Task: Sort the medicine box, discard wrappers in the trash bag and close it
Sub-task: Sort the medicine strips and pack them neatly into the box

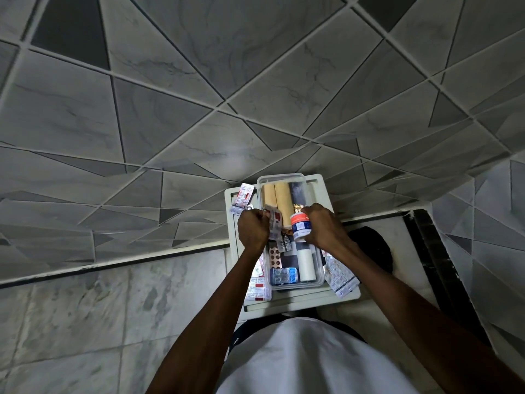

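A clear plastic medicine box (319, 268) stands on a small white table (321, 191). Inside lie two tan bandage rolls (277, 196), a dark roll, a white roll (306, 264), a blue blister pack (284, 275) and a brown-dotted strip (275, 255). My left hand (252, 230) is shut on a bunch of blister strips (275, 223) over the box's left side. My right hand (322, 226) grips a white bottle with an orange and blue label (299, 224) above the box's middle.
Loose blister packs lie on the table at the far left (241, 197), the near left (257, 288) and the near right (339, 277) of the box. A black bag (372, 245) sits on the floor at the right. Tiled walls rise behind.
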Available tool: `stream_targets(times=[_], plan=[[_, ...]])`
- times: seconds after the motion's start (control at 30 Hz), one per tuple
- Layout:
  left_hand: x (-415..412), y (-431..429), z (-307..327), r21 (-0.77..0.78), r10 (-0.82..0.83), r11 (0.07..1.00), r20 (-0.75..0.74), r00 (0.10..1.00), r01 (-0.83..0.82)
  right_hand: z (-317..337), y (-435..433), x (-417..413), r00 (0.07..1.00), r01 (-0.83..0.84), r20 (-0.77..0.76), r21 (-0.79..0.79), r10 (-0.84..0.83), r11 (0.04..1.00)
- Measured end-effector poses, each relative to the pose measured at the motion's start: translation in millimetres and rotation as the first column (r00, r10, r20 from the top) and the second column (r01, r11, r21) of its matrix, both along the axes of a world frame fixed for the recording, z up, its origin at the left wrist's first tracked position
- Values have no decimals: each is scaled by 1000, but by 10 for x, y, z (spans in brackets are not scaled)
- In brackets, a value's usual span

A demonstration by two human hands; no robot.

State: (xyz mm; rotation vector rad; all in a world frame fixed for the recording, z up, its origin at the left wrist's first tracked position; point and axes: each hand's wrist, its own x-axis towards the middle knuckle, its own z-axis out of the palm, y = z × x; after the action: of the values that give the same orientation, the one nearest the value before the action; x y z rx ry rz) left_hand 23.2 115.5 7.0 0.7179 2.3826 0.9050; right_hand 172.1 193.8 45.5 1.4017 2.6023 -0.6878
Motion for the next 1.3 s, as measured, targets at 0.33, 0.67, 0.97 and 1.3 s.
stream_targets(times=[0.33,0.67,0.97,1.3], plan=[[233,123,2,-206,-57,978,-168,984,21,-60,-80,37,999,-41,-5,25,42,999],[163,31,-200,-197,-236,964,-307,922,181,-39,-121,111,997,-80,2,35,80,996],[241,-81,-158,-220,-294,942,-180,939,253,-17,-104,119,998,-66,5,-16,66,998],[103,-48,-211,-324,-436,875,-205,876,359,-96,-195,123,987,-143,83,61,138,988]])
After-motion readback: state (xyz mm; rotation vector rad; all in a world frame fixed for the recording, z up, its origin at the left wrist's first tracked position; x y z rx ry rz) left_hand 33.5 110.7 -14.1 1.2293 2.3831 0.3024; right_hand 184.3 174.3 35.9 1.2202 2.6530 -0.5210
